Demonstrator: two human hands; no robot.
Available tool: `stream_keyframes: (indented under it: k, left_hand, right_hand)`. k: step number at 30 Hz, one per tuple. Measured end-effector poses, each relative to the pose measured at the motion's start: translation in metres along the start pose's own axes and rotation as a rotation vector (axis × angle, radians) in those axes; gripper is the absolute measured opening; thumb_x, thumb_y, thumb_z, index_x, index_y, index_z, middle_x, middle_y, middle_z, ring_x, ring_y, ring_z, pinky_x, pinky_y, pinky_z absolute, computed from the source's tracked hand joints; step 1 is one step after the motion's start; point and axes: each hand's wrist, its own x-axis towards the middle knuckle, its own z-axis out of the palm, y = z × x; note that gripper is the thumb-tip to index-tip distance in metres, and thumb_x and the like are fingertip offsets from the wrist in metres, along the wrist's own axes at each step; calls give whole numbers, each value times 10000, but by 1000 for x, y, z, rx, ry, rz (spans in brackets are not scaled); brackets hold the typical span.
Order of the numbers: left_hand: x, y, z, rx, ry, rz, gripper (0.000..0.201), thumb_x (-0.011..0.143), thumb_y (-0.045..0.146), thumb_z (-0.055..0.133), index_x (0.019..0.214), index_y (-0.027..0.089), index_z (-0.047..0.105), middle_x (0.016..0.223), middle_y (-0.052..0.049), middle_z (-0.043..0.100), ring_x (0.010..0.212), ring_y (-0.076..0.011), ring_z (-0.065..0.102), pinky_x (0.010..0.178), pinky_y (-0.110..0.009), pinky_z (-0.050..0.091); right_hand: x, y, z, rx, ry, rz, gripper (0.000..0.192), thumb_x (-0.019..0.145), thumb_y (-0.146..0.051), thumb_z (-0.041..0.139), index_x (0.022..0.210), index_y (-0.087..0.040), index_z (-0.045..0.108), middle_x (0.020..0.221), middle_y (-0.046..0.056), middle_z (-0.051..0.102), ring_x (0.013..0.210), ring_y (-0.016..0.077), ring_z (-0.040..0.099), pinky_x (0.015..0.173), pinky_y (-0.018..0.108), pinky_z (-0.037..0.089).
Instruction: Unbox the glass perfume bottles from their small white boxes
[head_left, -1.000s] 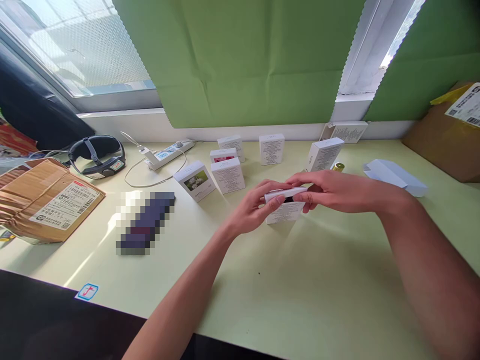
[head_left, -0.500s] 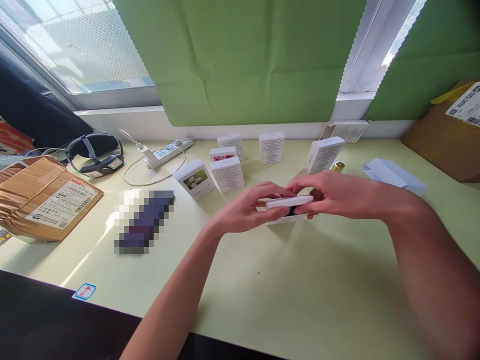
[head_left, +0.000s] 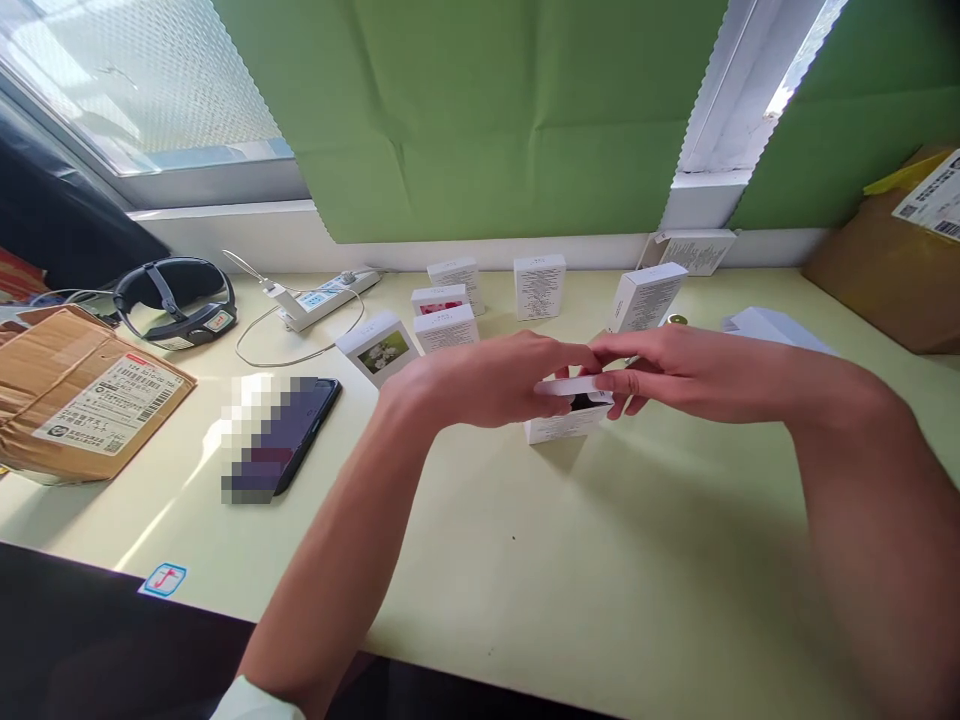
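I have both hands on the small white box [head_left: 568, 420] that sits on the pale green tabletop [head_left: 600, 580], just in front of the row of other white boxes [head_left: 450, 325]. My left hand [head_left: 480, 378] comes in from the left with its fingers curled over the box's near top edge, and my right hand [head_left: 675, 368] meets it from the right, the fingertips [head_left: 609, 380] pinching the thin white lid flap [head_left: 571, 386]. The flap is raised a little off the body, and a dark gap shows under it, so the box is neither fully open nor fully shut. So each grip is closed on a part of this one box: the left steadying it, the right holding the flap. By my judgement I am at the lid-working step, with the box resting on its base and not lifted. The next move calls for a light, even touch on the flap's free edge, with the left hand keeping the body from sliding or tipping, since thin card creases easily. To my left lie a phone [head_left: 296, 430], a power strip [head_left: 322, 298], a black headset [head_left: 174, 298] and a taped cardboard parcel [head_left: 75, 395], all well apart from the box
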Motion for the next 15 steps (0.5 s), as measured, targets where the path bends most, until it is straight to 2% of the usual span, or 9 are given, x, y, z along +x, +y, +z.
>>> stream_keyframes:
  k: [7, 11, 15]
  left_hand:
    - [3, 3, -1, 130, 12, -6, 249, 940, 221, 523, 1178, 241, 595, 892, -15, 675, 658, -146, 574, 595, -262, 338]
    - [4, 7, 1, 145, 12, -7, 227, 933, 206, 545, 1154, 236, 587, 961, -21, 681, 746, -164, 609, 651, -267, 364]
    - [2, 13, 7, 188, 28, -52, 229, 914, 205, 592, 1140, 234, 571, 1042, -37, 675, 848, -197, 626, 693, -276, 383]
  right_hand:
    - [4, 2, 3, -17, 23, 9, 308, 947, -501, 519, 1141, -303, 652, 1009, 40, 761, 949, 291, 709, 669, 341, 482]
    - [4, 4, 2, -25, 19, -2, 250, 937, -473, 553, 1104, -314, 651, 1001, 34, 754, 938, 289, 704, 678, 357, 493]
    - [4, 7, 1, -28, 0, -7, 262, 933, -456, 568, 1154, -331, 631, 1053, 29, 743, 973, 288, 694, 707, 365, 501]
